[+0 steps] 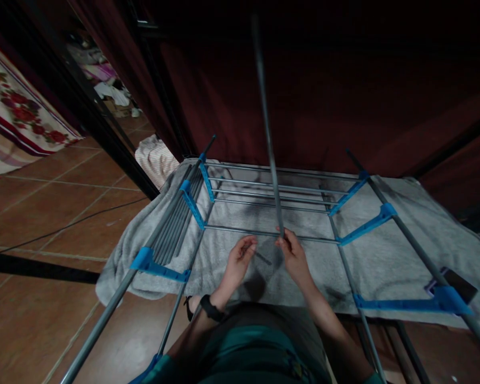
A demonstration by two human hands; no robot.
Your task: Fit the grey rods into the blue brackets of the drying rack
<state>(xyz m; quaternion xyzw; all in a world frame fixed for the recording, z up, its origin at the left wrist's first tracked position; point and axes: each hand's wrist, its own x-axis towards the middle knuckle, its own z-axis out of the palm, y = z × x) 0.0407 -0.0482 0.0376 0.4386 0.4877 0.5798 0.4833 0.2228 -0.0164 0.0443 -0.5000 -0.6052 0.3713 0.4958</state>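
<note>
My right hand is closed around the lower end of a long grey metal tube, which rises away from me, nearly upright. Close beside it, my left hand has its fingers curled together in a pinch; what they hold, if anything, is hidden. A short dark strip shows by its fingertips, too unclear to name. Around both hands stands a rack frame of grey tubes joined by blue plastic brackets. Several thin crossbars span its far part, beyond my hands.
A bundle of loose grey tubes lies at the left on the grey blanket. A phone rests at the right, partly behind a bracket. Dark red curtain hangs behind. Black posts and a cable are on the left.
</note>
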